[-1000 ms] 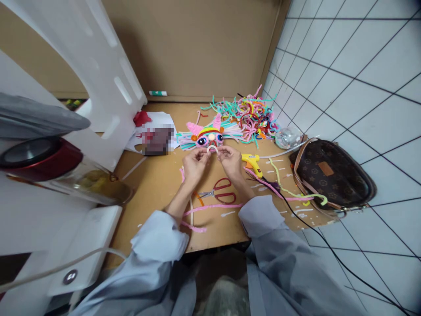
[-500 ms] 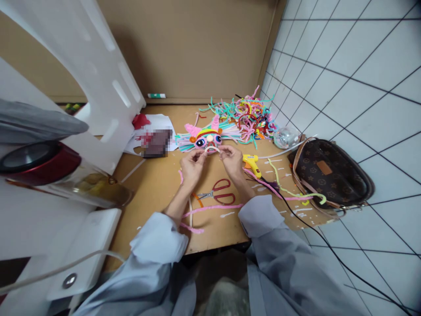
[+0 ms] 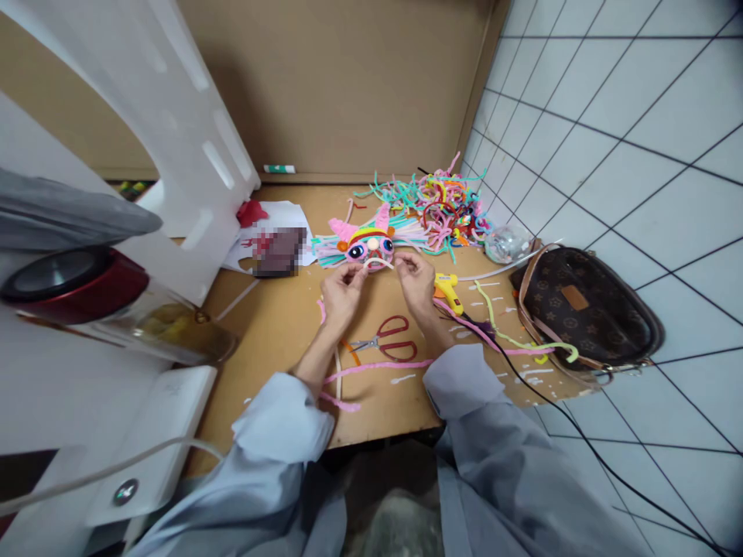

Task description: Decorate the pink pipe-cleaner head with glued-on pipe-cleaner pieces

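Observation:
My left hand [image 3: 341, 292] pinches the left end of a short, curved white pipe cleaner [image 3: 378, 263]. At its other end is my right hand [image 3: 416, 280], thumb and fingers drawn together around the tip, though the contact there is too small to see clearly. Just behind the strip lies a pink animal head [image 3: 372, 244] with big round eyes, pink ears, a yellow and red brow and a pale nose. Its lower face is partly covered by the strip. Red-handled scissors [image 3: 395, 338] lie between my forearms. A yellow glue gun [image 3: 449, 292] rests right of my right hand.
A tangled heap of colourful pipe cleaners [image 3: 444, 203] lies at the back. On the right sit a brown handbag [image 3: 592, 305] and a clear plastic ball [image 3: 506, 244]. A black cord [image 3: 525, 379] crosses the right edge. A red-lidded jar [image 3: 174, 321] stands left.
My right hand has shifted slightly right, away from my left. The white strip looks a little longer and flatter than before. The view has moved slightly.

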`<control>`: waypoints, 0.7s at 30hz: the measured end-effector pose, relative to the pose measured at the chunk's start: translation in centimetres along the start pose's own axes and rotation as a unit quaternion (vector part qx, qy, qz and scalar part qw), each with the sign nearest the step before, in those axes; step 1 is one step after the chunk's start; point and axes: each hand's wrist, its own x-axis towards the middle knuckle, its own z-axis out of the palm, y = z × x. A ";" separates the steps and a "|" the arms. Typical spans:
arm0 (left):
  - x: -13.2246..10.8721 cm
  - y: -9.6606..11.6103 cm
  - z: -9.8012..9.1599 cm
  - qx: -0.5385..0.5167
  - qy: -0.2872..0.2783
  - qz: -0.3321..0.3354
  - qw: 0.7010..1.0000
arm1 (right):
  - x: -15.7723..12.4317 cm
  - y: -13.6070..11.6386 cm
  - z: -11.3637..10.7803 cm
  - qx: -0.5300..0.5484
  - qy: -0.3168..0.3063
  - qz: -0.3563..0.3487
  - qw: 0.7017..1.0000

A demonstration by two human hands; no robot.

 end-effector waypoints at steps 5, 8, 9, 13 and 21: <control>0.1 0.2 0.1 0.000 0.003 0.002 1.000 | -0.1 0.4 0.0 -0.038 -0.046 -0.045 0.997; 0.1 0.2 0.0 0.000 0.000 0.001 1.000 | -0.1 0.5 -0.1 -0.065 -0.065 -0.059 0.994; 0.1 0.3 0.0 0.000 -0.001 0.000 1.000 | -0.1 0.4 -0.1 -0.076 -0.072 -0.066 0.992; 0.0 0.2 0.2 -0.008 -0.001 0.002 1.000 | -0.2 0.4 -0.2 -0.122 -0.091 -0.095 0.984; 0.2 0.0 0.2 -0.022 0.011 -0.016 1.000 | 0.1 0.6 -0.5 -0.149 -0.046 -0.112 0.981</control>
